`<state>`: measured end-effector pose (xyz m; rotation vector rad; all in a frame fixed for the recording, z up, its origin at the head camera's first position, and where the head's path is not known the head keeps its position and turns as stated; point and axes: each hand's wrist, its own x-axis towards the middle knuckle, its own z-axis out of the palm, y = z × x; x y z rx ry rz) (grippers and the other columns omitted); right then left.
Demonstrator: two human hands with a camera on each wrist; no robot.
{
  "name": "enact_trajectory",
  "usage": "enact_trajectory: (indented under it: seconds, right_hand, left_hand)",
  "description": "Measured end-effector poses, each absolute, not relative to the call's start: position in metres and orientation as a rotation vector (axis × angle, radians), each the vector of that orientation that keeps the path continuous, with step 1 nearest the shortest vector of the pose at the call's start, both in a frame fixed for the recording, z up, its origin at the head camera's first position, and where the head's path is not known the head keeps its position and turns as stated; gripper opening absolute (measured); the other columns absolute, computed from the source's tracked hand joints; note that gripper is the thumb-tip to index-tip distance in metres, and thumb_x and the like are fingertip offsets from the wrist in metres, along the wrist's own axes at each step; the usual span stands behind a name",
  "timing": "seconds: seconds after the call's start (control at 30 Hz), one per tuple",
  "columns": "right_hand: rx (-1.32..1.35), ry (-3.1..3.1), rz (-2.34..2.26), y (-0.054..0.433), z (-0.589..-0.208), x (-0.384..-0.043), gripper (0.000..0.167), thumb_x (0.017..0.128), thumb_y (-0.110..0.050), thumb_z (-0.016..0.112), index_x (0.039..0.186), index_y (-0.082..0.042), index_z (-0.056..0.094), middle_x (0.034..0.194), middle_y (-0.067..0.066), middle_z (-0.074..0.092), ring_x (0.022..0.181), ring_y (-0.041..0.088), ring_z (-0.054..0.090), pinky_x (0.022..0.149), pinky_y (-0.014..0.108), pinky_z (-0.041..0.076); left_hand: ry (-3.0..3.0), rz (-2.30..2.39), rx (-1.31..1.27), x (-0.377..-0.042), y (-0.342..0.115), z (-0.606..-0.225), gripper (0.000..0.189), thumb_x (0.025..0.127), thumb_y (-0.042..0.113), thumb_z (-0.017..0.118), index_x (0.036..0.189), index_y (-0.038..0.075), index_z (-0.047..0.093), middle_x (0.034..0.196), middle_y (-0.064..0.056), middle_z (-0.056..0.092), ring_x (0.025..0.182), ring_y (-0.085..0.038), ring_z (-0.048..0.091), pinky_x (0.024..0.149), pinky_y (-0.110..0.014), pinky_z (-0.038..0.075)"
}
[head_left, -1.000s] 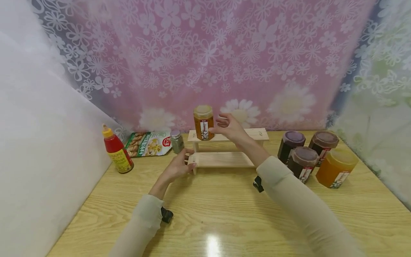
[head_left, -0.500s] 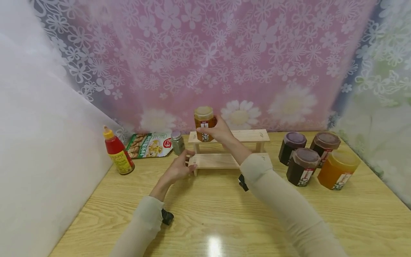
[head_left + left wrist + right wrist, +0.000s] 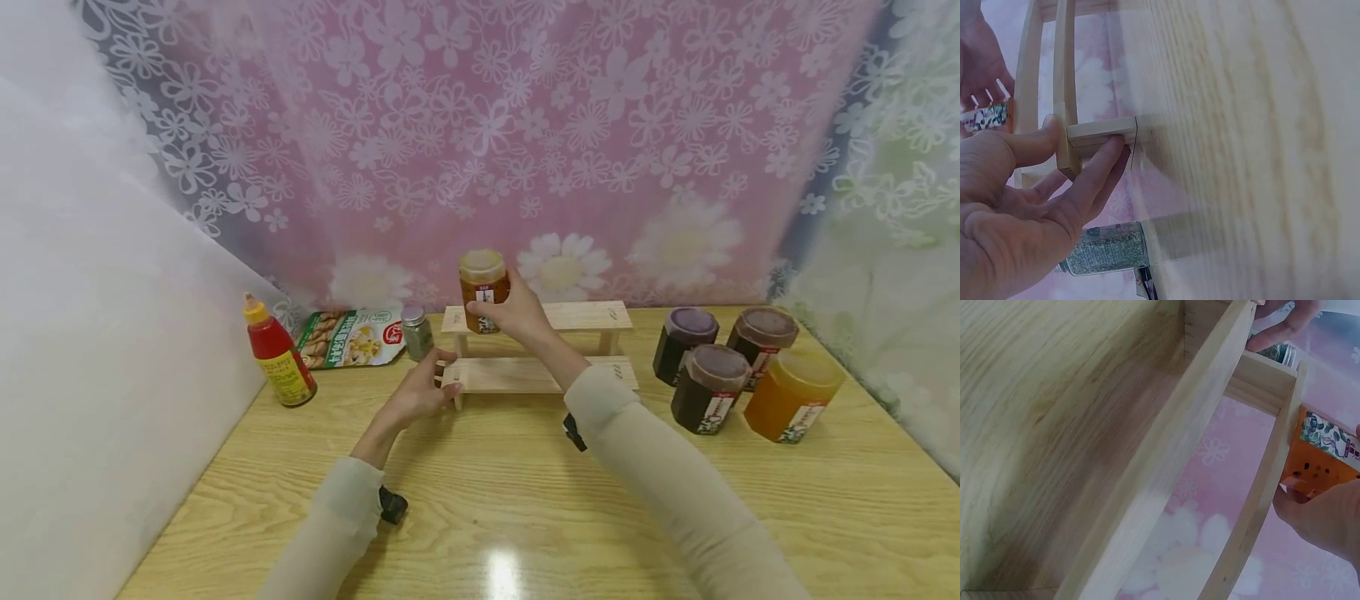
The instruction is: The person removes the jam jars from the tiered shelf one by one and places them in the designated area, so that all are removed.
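Note:
On the upper step of a two-tier wooden rack (image 3: 517, 375) stands an amber jar (image 3: 480, 287) with a pale yellow lid, near the left end. My right hand (image 3: 517, 312) grips this jar from its right side, thumb across the front by the label. In the right wrist view the jar (image 3: 1319, 464) shows orange with dark specks, low against the step's edge. My left hand (image 3: 420, 387) holds the left end of the lower step; the left wrist view has its thumb on the board's edge and fingers (image 3: 1100, 172) against the wooden leg (image 3: 1100, 132).
Left of the rack are a small spice jar (image 3: 417, 332), a green-and-white food packet (image 3: 352, 337) and a red sauce bottle (image 3: 279, 354) with yellow cap. Several lidded jars, dark ones (image 3: 708, 392) and an orange one (image 3: 793, 398), stand at the right. A floral curtain (image 3: 525, 150) hangs behind.
My right hand has moved left from beside the amber jar and closed round it. The jar has then shifted slightly right along the upper step. My left hand keeps its place on the rack.

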<state>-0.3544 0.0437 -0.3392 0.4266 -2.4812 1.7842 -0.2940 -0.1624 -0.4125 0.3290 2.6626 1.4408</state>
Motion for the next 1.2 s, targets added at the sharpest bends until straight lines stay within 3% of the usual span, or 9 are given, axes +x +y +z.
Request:
enact_trajectory:
  seconds: [0.17,0.43,1.2]
  right_hand:
    - [0.461,-2.512,1.773,0.056,-0.342,-0.353,0.087,0.093,-0.032,0.080,0.162,-0.018,0.030,0.146,0.011,0.053,0.132,0.032,0.054,0.106,0.054,0.050]
    - [0.470,-2.530,1.752,0.075,-0.343,-0.343,0.078,0.091,-0.035,0.082,0.155,-0.015,0.041,0.140,0.010,0.058,0.128,0.030,0.056,0.105,0.052,0.050]
    - [0.398,-2.530,1.760,0.118,-0.338,-0.295,0.081,0.084,-0.020,0.088,0.153,-0.014,0.046,0.138,0.009,0.060,0.124,0.030,0.057,0.101,0.052,0.052]
  left_hand:
    - [2.646,1.453,0.331,-0.294,-0.163,-0.414,0.053,0.102,0.008,0.068,0.150,0.002,0.046,0.136,-0.027,0.054,0.114,-0.037,0.061,0.085,-0.043,0.059]
    - [2.640,1.474,0.319,-0.296,-0.163,-0.415,0.054,0.101,0.007,0.068,0.150,0.004,0.046,0.136,-0.026,0.054,0.111,-0.036,0.063,0.082,-0.042,0.060]
    - [2.638,1.476,0.374,-0.295,-0.165,-0.417,0.053,0.101,0.007,0.069,0.148,0.003,0.047,0.134,-0.027,0.056,0.115,-0.037,0.061,0.082,-0.041,0.060]
